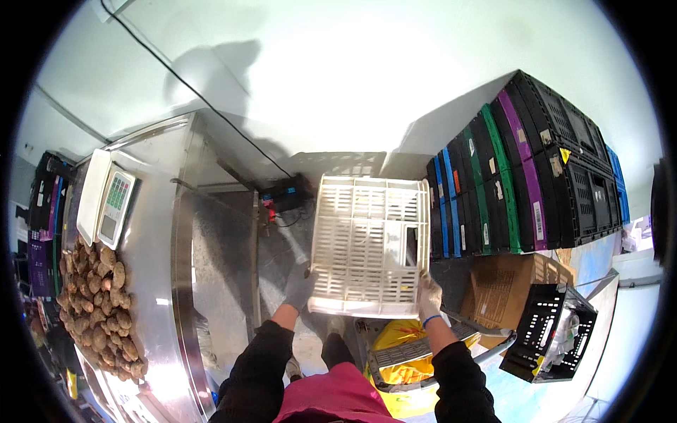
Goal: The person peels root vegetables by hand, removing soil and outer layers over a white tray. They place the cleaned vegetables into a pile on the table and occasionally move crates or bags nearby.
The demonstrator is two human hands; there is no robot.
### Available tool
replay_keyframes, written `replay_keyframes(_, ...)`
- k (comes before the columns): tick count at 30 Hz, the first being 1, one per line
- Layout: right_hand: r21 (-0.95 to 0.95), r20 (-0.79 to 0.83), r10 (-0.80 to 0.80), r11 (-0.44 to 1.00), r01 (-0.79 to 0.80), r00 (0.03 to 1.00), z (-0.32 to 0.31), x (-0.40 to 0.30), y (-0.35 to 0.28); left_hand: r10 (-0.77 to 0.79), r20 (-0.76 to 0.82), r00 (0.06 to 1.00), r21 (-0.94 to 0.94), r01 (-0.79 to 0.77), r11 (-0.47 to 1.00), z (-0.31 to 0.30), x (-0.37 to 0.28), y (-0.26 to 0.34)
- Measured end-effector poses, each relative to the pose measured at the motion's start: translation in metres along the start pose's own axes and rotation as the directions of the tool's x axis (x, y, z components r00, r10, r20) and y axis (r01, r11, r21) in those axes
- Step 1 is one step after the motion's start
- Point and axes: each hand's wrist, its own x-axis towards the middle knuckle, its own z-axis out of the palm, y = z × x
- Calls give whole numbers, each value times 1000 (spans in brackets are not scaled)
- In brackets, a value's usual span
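A white slatted plastic crate (370, 246) is held up before me at the middle of the view. My left hand (300, 288), in a pale glove, grips its lower left side. On the lower right side, my right hand (429, 296) grips it, gloved too, with a blue band at the wrist. Through the slats I cannot tell whether anything lies inside. The crate hides part of the floor behind it.
Left stands a steel table (153, 222) with a pile of potato-like tubers (98, 306) and a digital scale (113, 206). Stacked black crates (571, 158) are at right, above a cardboard box (497, 288) and a black crate (545, 328). A cart (402, 354) holds yellow bags.
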Motion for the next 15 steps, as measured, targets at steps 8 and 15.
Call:
replay_keyframes(8, 243, 146, 162, 950, -194, 976, 76, -82, 24, -89, -67, 994, 39, 92, 995, -94, -38, -45)
replay_keyframes(15, 164, 372, 175, 954, -250, 912, 107, -157, -36, -198, -136, 971, 262, 228, 938, -142, -70, -87)
